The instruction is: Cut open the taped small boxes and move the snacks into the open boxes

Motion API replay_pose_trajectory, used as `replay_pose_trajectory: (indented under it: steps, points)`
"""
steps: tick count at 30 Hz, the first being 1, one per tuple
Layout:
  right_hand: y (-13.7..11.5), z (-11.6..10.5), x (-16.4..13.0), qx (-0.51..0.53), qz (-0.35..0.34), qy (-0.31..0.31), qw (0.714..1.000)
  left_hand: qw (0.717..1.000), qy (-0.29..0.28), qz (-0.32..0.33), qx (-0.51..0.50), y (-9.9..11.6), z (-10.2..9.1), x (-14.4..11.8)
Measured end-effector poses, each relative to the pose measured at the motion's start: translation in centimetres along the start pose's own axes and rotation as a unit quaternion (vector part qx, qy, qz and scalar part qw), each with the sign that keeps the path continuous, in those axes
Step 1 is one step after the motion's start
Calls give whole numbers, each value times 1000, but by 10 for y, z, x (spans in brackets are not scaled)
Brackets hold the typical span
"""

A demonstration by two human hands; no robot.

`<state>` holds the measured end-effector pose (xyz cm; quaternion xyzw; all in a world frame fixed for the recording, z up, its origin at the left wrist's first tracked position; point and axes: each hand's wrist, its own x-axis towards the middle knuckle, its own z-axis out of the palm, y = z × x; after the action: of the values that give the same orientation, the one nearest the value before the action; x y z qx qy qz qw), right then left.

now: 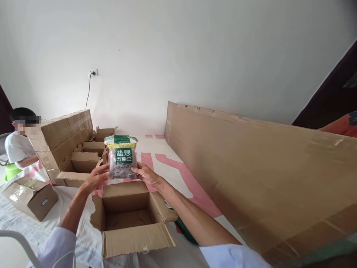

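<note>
A clear plastic bag of beans [122, 160] with a green label and a yellow band is held upright above the table. My right hand [143, 173] grips its lower right edge, thumb on the front. My left hand [97, 176] is at its left edge, with some fingertips hidden behind the bag. Right below it sits an open cardboard box [138, 238], flaps folded outward; the part of its inside that shows is bare. A dark green object [185, 230] lies partly hidden under my right forearm.
Several open cardboard boxes [86, 162] stand in a row at the left, beside stacked closed cartons [55, 134]. A taped box [30, 197] lies nearer. A long cardboard panel [251, 167] lines the right. A person in white [19, 149] sits far left.
</note>
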<state>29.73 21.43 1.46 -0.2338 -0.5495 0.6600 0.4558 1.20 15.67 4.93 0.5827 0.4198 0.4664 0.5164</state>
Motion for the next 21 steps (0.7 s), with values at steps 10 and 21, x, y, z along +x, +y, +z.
replay_pose_trajectory:
  steps: [10, 21]
  points:
    - [-22, -44, -63, -75, -198, 304, 929, 905, 373, -186, 85, -67, -91, -59]
    - [62, -86, -106, -13, -113, 413, 904, 900, 388, -177, 93, -84, -88, -9]
